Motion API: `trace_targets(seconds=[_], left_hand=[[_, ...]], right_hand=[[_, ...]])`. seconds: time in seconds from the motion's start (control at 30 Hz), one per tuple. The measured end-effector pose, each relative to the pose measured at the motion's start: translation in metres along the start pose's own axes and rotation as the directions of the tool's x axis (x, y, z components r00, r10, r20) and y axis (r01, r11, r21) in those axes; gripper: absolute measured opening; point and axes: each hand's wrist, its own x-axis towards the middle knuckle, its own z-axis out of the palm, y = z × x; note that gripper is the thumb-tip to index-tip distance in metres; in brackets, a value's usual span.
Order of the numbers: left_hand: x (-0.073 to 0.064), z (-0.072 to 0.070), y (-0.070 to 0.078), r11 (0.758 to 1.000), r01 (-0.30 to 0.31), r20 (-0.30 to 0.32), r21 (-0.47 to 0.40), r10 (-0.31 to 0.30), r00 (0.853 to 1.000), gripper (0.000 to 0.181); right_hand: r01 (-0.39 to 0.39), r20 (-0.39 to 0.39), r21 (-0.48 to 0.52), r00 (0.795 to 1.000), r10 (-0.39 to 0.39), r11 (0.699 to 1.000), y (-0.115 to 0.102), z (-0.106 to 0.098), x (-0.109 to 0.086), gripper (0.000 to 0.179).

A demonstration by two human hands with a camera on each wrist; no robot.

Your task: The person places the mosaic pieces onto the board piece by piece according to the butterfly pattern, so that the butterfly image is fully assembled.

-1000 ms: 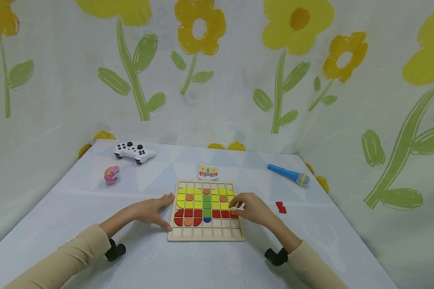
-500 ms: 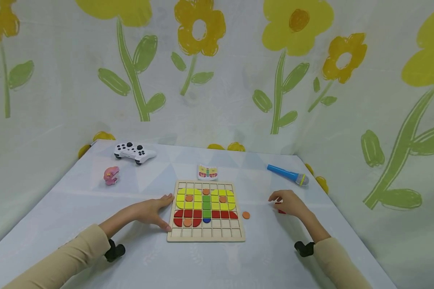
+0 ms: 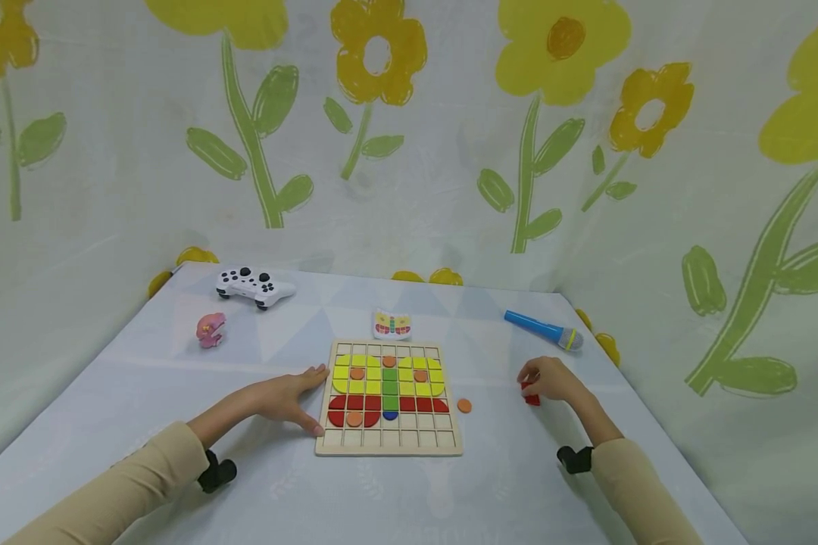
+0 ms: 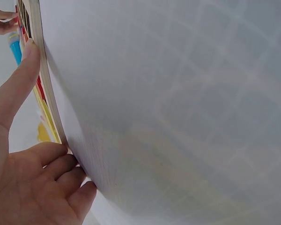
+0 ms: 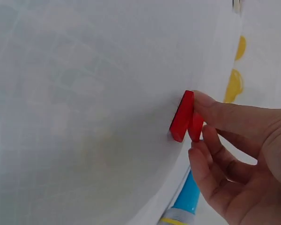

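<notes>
A wooden grid board point(image 3: 388, 450) lies flat on the table, filled partly with yellow, red, green, orange and blue pieces in a butterfly-like pattern. My left hand point(image 3: 282, 399) rests at its left edge, thumb and fingers spread and touching the rim. To the right of the board, my right hand point(image 3: 554, 378) pinches a small red piece point(image 5: 196, 126) between thumb and fingers. Another red piece point(image 5: 182, 117) stands beside it in the right wrist view, its slanted edge against the table. An orange disc point(image 3: 464, 406) lies just off the board's right edge.
A small butterfly pattern card point(image 3: 391, 325) lies behind the board. At the back left are a white game controller point(image 3: 254, 287) and a pink toy point(image 3: 210, 330). A blue toy microphone point(image 3: 544, 329) lies at the back right. Flowered cloth surrounds the table.
My right hand has left the board's right edge, where an orange disc now lies, and moved right to the red pieces, closing its fingers there. The left hand has stayed in place.
</notes>
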Motion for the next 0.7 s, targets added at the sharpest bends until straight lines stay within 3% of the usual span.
trace_targets(seconds=[0.37, 0.7], left_hand=[[-0.001, 0.0, 0.001, 1.0, -0.004, -0.003, 0.001, 0.004, 1.0, 0.108], [0.0, 0.0, -0.001, 1.0, -0.011, -0.005, 0.0, 0.011, 1.0, 0.108]], right_hand=[[0.015, -0.047, 0.049, 0.999, -0.012, 0.999, -0.009, -0.001, -0.003, 0.011], [0.124, -0.049, 0.151, 0.992, -0.118, 0.981, -0.059, 0.017, -0.003, 0.009]])
